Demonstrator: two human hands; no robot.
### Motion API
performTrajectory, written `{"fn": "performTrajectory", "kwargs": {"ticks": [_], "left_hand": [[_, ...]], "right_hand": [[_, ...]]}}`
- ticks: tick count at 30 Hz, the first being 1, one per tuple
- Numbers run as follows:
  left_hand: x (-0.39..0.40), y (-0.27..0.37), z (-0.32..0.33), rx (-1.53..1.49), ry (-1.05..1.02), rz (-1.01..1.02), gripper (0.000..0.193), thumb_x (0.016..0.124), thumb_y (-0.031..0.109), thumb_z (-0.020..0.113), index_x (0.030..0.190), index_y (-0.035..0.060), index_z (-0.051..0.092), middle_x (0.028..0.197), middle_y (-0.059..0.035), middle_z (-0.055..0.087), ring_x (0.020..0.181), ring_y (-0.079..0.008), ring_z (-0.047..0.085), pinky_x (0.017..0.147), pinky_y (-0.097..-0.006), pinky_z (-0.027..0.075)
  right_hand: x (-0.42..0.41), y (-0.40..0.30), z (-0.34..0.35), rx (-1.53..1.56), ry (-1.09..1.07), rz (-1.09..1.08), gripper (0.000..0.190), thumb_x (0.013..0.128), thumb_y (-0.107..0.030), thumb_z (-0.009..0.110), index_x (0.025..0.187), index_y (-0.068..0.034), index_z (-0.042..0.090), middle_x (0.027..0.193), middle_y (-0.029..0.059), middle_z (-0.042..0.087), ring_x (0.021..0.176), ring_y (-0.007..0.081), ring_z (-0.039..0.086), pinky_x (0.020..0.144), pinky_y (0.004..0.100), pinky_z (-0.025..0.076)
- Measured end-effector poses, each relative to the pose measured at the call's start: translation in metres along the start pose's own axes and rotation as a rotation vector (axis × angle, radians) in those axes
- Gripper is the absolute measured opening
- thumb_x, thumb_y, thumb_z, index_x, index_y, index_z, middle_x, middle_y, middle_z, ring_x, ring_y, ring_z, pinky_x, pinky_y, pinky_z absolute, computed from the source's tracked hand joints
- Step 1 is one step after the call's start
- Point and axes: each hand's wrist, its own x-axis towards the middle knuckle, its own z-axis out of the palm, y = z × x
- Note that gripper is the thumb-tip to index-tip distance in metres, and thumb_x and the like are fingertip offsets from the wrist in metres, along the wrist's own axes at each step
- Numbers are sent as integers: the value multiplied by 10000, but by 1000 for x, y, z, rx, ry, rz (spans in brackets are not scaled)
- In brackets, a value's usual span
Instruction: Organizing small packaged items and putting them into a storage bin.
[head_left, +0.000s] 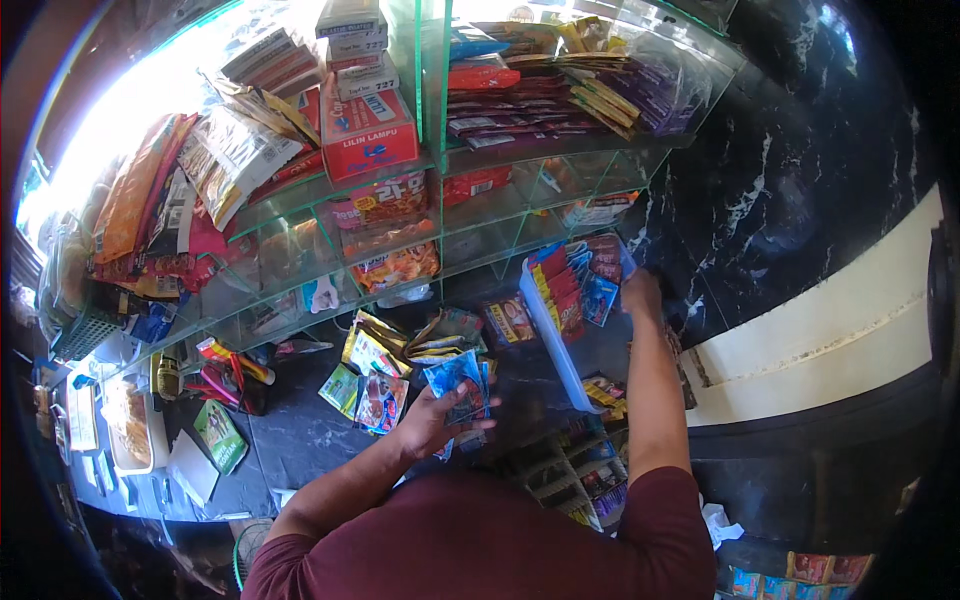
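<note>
Blue sachets (456, 379) are held in my left hand (442, 416), its fingers curled around them above the dark marbled counter. My right hand (641, 294) is at the far right corner of a blue plastic tray (559, 341); its fingertips are partly hidden, so its grip cannot be told. Inside the tray, red and yellow sachets (559, 292) stand in a row next to blue sachets (600, 298) and brownish-red ones (604, 255). Left of my left hand lie a patterned sachet (382, 403), a green sachet (340, 390) and a bundle of yellow-edged sachets (375, 349).
Glass shelves (375, 262) with packets rise ahead. A red candle box (369, 139) stands on them. Left on the counter are a green booklet or packet (221, 437) and a white container (135, 427) of food. A divided rack (559, 480) of sachets sits below the tray.
</note>
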Motion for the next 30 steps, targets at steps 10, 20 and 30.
{"fn": "performTrajectory", "kwargs": {"ticks": [10,20,30], "left_hand": [[-5,4,3,5,42,4,482,1095,291,639,1536,149,505,1512,-108,587,1372,-354,605,1089,-629,524],[2,0,4,10,3,-20,449,1108,277,616,1529,155,518,1497,-106,596,1348,-337,620,1077,-594,546],[-1,1,6,33,8,0,469,1107,298,605,1532,137,491,1521,-122,575,1372,-367,600,1083,-637,526]], "right_hand": [[17,24,53,-238,72,-74,201,958,-162,708,1112,-55,779,857,173,797,794,328,801,768,430,633],[6,17,39,121,234,33,122,986,-103,623,1062,-74,714,941,195,796,776,340,806,712,446,640],[-28,-23,3,-1,174,39,341,1003,-186,589,1314,-47,613,1229,258,733,1165,452,709,1003,539,560]]}}
